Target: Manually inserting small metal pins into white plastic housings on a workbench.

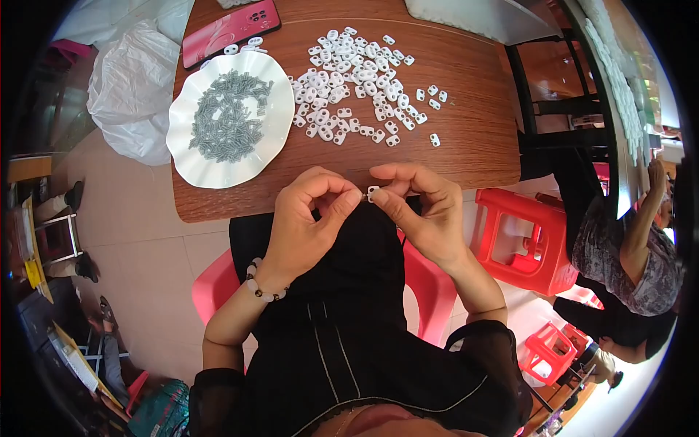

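In front of me, at the near edge of the table, my right hand [429, 215] pinches a small white plastic piece [373, 192] with holes between thumb and forefinger. Close beside it, my left hand [309, 222] is closed in a pinch. A tiny thin bit shows at its fingertips, too small to name. Beyond my hands lies a loose pile of similar white plastic pieces [357, 69], most with two holes. Left of the pile stands a white wavy-rimmed plate [280, 149] that holds many small, thin grey spring-like pieces [226, 135].
A pink phone [229, 33] lies at the table's far left. A white plastic bag [135, 91] sits beyond the left edge. Red plastic stools [528, 240] stand on the right, near another person [626, 255]. The brown wooden table [473, 146] ends just before my lap.
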